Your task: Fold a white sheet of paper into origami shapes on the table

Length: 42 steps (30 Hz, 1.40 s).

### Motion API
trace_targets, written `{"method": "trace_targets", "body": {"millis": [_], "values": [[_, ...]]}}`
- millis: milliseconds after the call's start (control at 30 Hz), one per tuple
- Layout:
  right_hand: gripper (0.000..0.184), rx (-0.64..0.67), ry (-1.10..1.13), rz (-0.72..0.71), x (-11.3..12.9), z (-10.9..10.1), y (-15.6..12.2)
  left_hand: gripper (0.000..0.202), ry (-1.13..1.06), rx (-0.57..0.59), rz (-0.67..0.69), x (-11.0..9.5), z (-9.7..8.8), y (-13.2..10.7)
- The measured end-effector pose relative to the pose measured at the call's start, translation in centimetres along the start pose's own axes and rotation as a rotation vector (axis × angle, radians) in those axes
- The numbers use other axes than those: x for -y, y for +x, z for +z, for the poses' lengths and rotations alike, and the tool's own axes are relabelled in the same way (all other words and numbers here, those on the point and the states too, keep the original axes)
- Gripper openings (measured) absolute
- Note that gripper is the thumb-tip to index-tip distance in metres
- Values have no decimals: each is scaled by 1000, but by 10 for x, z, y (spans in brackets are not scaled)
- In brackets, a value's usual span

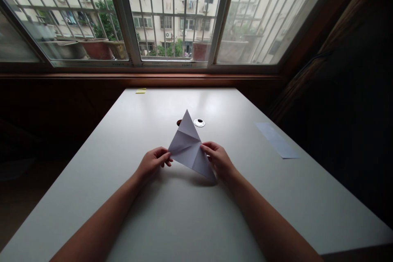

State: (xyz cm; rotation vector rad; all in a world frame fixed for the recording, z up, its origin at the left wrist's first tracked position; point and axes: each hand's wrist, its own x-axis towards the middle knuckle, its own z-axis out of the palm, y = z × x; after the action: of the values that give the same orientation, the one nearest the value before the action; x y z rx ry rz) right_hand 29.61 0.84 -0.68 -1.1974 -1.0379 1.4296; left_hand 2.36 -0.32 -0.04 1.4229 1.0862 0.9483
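Observation:
Between my two hands is a sheet of white paper (188, 144), folded into a triangle-like shape with its point upward and away from me. Crease lines cross its surface. My left hand (155, 160) pinches the left edge between thumb and fingers. At the right edge, near the middle, my right hand (217, 156) grips it with thumb and forefinger; some of the right fingers are behind the paper. The lower right corner hangs down close to the tabletop and casts a shadow there.
The white table (92, 196) reaches to the window sill. A paper strip (277, 140) lies at right, and a yellow piece (141, 91) at the far left corner. Behind the paper are a round silver-rimmed fitting (199, 123) and a dark hole (179, 123). A barred window stands beyond.

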Motion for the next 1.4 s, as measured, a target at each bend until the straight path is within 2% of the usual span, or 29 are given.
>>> {"method": "trace_targets", "body": {"millis": [233,1033,1200,1400], "values": [[36,20,-65,9,2,1,-5,31,-44,-80,-6,0,-1,0],[33,67,-91,-36,3,1,-7,34,-73,-208,6,2,-3,0],[31,124,-117,-28,6,1,-8,37,-106,-260,31,5,-4,2],[30,92,-87,-35,4,-2,-8,35,-105,-321,80,8,-6,5]]}}
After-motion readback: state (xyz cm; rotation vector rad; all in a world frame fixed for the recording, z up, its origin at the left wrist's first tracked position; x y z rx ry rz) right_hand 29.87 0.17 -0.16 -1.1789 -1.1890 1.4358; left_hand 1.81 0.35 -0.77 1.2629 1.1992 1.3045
